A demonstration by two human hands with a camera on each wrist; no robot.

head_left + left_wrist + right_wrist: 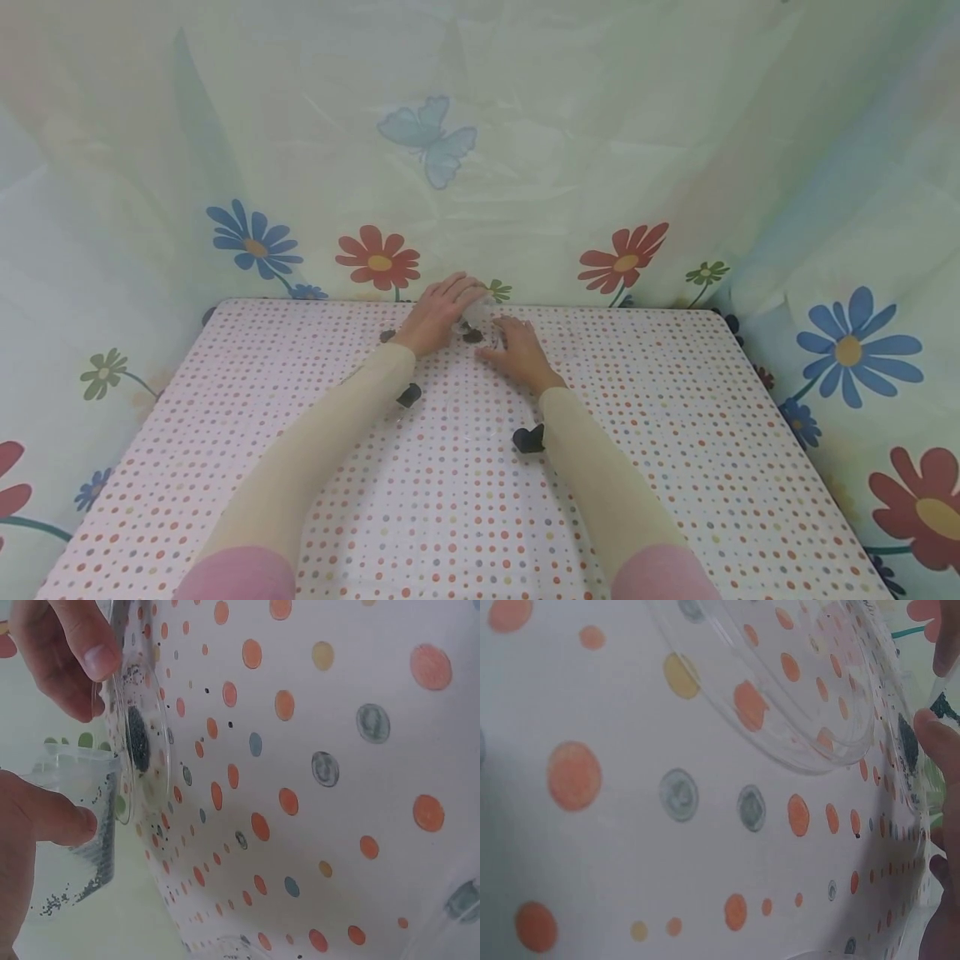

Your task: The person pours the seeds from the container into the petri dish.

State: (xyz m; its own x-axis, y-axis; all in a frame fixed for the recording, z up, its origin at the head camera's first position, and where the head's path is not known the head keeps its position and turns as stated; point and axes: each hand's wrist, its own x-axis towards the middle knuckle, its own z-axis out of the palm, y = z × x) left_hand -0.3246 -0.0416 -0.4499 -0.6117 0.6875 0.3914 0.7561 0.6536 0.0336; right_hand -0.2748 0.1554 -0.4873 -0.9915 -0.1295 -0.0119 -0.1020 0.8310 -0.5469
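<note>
A clear plastic cup [101, 855] is tilted, with small black grains lying along its inside. My left hand [442, 315] grips it, and its thumb [64, 817] presses the cup's side. Beneath and beside the cup lies a clear shallow dish [161, 772] with a small heap of black grains [138, 741]. At that dish's rim is my right hand [521, 354], holding the edge between thumb [934, 735] and fingers, which are partly cut off in the right wrist view. In the head view the hands partly hide the cup and dish.
Another clear round dish or lid [810, 754] lies on the dotted tablecloth [420, 517]. A dark patch [387, 336] shows left of the left hand. A few stray black grains [230, 724] lie on the cloth. A flowered curtain [525, 167] hangs behind the table's far edge.
</note>
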